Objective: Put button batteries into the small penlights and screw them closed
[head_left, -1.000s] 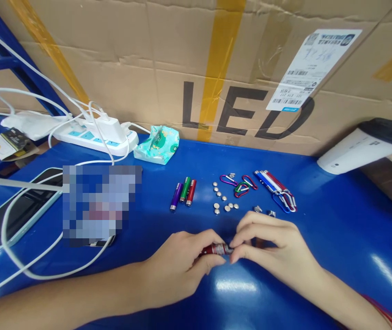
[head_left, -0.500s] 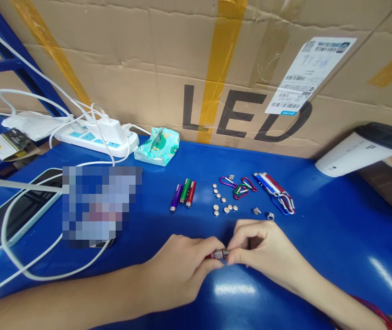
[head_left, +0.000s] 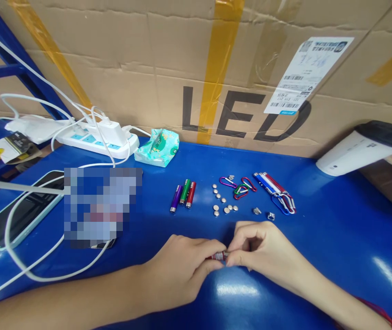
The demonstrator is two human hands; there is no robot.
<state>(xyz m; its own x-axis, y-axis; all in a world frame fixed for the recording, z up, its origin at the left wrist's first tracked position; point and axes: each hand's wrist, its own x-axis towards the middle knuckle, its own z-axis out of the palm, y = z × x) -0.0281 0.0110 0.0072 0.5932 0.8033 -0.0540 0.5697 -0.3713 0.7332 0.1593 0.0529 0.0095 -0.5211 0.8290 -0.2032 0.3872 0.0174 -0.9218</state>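
We are pinching a small red flashlight [head_left: 218, 255] between left hand [head_left: 178, 268] and right hand [head_left: 262, 250], near the desk's [head_left: 336, 238] front edge; three tubes [head_left: 184, 195], loose button cells [head_left: 222, 201] and end caps [head_left: 263, 213] are waiting behind.

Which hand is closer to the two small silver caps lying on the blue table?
Right. The right hand lies just below the silver caps, apart from them; the left hand is farther, down to their left. Both pinch the red tube.

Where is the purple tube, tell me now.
In the head view, the purple tube lies on the blue table, leftmost of three beside the green tube, left of the button cells.
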